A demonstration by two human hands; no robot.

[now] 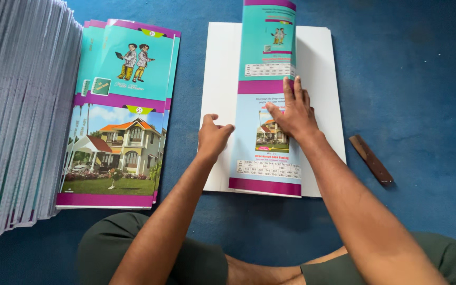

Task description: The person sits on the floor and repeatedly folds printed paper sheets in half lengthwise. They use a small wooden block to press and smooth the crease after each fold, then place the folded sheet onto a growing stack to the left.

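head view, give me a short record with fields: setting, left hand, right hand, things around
setting: a person sits cross-legged on a blue floor
left hand: left hand rests curled at the left edge of a printed cover sheet
right hand: right hand presses flat on that cover sheet, fingers spread
under the sheet: white paper stack
left of it: pile of covers showing a house and two cartoon children
far left: tall stack of bound books
right: brown wooden stick lying on the floor
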